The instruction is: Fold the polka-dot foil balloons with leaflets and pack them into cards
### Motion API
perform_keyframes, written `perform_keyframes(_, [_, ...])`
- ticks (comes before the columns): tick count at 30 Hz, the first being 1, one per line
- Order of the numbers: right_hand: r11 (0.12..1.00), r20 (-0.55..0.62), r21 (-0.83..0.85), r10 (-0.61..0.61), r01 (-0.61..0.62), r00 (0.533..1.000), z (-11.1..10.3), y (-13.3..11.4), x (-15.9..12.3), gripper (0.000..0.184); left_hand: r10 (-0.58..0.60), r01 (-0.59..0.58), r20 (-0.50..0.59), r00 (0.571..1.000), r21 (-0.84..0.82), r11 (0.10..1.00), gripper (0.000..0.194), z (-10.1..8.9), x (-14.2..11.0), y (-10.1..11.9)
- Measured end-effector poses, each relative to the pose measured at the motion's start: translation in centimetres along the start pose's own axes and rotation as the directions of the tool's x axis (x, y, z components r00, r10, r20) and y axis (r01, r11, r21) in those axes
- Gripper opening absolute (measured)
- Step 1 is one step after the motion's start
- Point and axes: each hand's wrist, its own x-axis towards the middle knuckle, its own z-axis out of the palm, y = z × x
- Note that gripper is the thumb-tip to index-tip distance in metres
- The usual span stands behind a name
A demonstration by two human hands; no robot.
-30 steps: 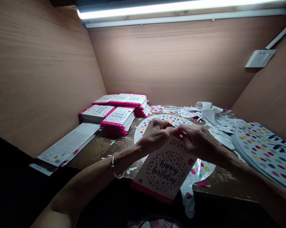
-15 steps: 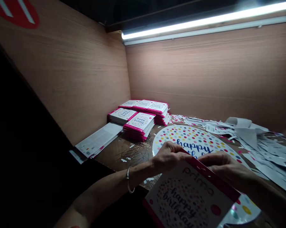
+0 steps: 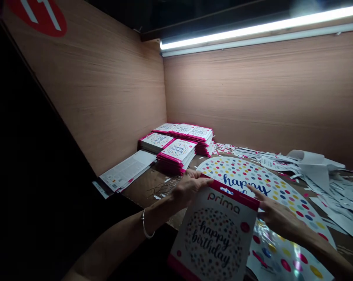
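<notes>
A white cardboard packet [image 3: 214, 230] with pink bands, printed "prima" and "happy birthday", hangs tilted at the front edge of the work surface. My left hand [image 3: 188, 185] pinches its upper left corner, and a bangle circles that wrist. At the upper right corner my right hand [image 3: 270, 208] grips the edge, its index finger stretched along the pink band. A hanging slot is cut in that band. Behind the packet lies a large round foil balloon [image 3: 293, 191] with coloured dots and "happy" lettering, partly covered by the packet and my right arm.
Stacks of similar packets [image 3: 176, 150] stand in the back left corner. Flat printed cards [image 3: 128, 169] lie along the left side. Paper strips and scraps [image 3: 331, 187] spread over the right. Wooden panels [image 3: 252, 86] enclose the surface under a tube light [image 3: 252, 29].
The packet has turned more upright and shifted left, its front now facing me more. My right hand has moved from the middle of the top band to the right corner.
</notes>
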Motion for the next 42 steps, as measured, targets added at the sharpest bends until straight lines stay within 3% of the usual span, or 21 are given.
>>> perform_keyframes(1, [0.974,0.034,0.221,0.036,-0.042,0.999,0.3,0.0,-0.2,0.038,0.023,-0.023,-0.029,0.999,-0.007,1.0,0.029,-0.4,0.6,-0.2])
perform_keyframes(3, [0.745,0.17,0.652,0.039,-0.142,0.985,1.1,-0.7,-0.6,0.051,0.063,-0.062,-0.078,0.995,0.015,0.998,0.028,-1.0,2.0,-0.6])
perform_keyframes(5, [0.53,0.253,0.819,0.013,-0.221,0.967,2.2,-1.8,-0.7,0.049,0.103,-0.094,-0.081,0.991,0.111,0.989,0.031,-1.4,3.3,-0.8])
perform_keyframes(7, [0.43,0.239,0.867,0.082,-0.251,0.968,3.3,-2.6,-0.3,0.038,0.189,-0.17,-0.033,0.981,0.308,0.936,0.039,-1.4,4.1,-0.6])
perform_keyframes(8, [0.388,0.206,0.886,0.158,-0.253,0.966,3.7,-2.7,0.2,0.034,0.265,-0.241,0.007,0.964,0.439,0.866,0.046,-1.3,4.0,-0.4])
perform_keyframes(9, [0.34,0.162,0.909,0.247,-0.242,0.955,4.0,-2.6,0.8,0.032,0.363,-0.331,0.063,0.93,0.575,0.748,0.054,-1.2,3.6,-0.1])
perform_keyframes(11, [0.24,0.084,0.951,0.406,-0.194,0.91,3.8,-2.0,2.2,0.033,0.536,-0.515,0.283,0.795,0.782,0.35,0.072,-1.0,2.1,0.1])
perform_keyframes(13, [0.166,0.07,0.972,0.473,-0.167,0.878,3.1,-1.2,3.8,0.033,0.513,-0.582,0.564,0.647,0.8,-0.145,0.076,-0.8,0.1,-0.5])
perform_keyframes(15, [0.117,0.093,0.979,0.464,-0.165,0.881,2.5,-0.7,5.3,0.03,0.387,-0.514,0.723,0.572,0.684,-0.519,0.058,-0.9,-1.2,-1.9])
perform_keyframes(16, [0.096,0.097,0.983,0.454,-0.157,0.886,2.3,-0.7,6.1,0.028,0.353,-0.449,0.751,0.558,0.631,-0.633,0.048,-1.1,-1.4,-2.6])
perform_keyframes(18, [0.053,0.075,0.993,0.448,-0.11,0.891,2.4,-1.2,7.6,0.027,0.378,-0.312,0.761,0.528,0.588,-0.747,0.039,-2.2,-0.5,-3.6])
perform_keyframes(20, [0.073,0.061,0.992,0.422,-0.101,0.904,3.3,-2.0,8.9,0.033,0.441,-0.222,0.75,0.494,0.599,-0.769,0.037,-4.3,1.7,-3.0])
perform_keyframes(21, [0.134,0.055,0.984,0.393,-0.117,0.918,4.0,-2.4,9.5,0.039,0.469,-0.194,0.729,0.499,0.622,-0.759,0.037,-5.5,3.1,-2.0])
perform_keyframes(22, [0.224,0.063,0.963,0.353,-0.149,0.934,5.0,-2.7,9.9,0.045,0.499,-0.164,0.692,0.521,0.656,-0.737,0.037,-6.9,4.5,-0.7])
perform_keyframes(25, [0.545,0.058,0.816,0.255,-0.193,0.965,8.3,-3.1,10.9,0.055,0.584,-0.01,0.432,0.687,0.809,-0.587,0.038,-11.2,9.2,4.6])
perform_keyframes(27, [0.697,0.013,0.698,0.218,-0.165,0.976,10.4,-2.9,11.3,0.054,0.627,0.076,0.327,0.707,0.847,-0.527,0.036,-13.9,12.4,7.8])
perform_keyframes(29, [0.784,-0.03,0.608,0.179,-0.124,0.983,11.6,-2.4,11.5,0.05,0.654,0.149,0.24,0.718,0.865,-0.48,0.029,-16.4,15.5,10.0])
perform_keyframes(32, [0.845,-0.032,0.531,0.103,-0.07,0.994,12.2,-1.9,11.6,0.044,0.654,0.233,0.114,0.748,0.877,-0.419,0.031,-19.2,19.9,11.1])
perform_keyframes(36, [0.899,-0.083,0.436,-0.013,0.048,0.996,12.2,-1.6,11.6,0.031,0.616,0.297,-0.036,0.787,0.897,-0.327,0.03,-21.3,24.6,10.6])
perform_keyframes(42, [0.908,-0.125,0.384,-0.13,0.168,0.984,12.4,-1.4,12.2,0.024,0.548,0.39,-0.271,0.791,0.914,-0.112,0.03,-22.9,27.9,10.1])
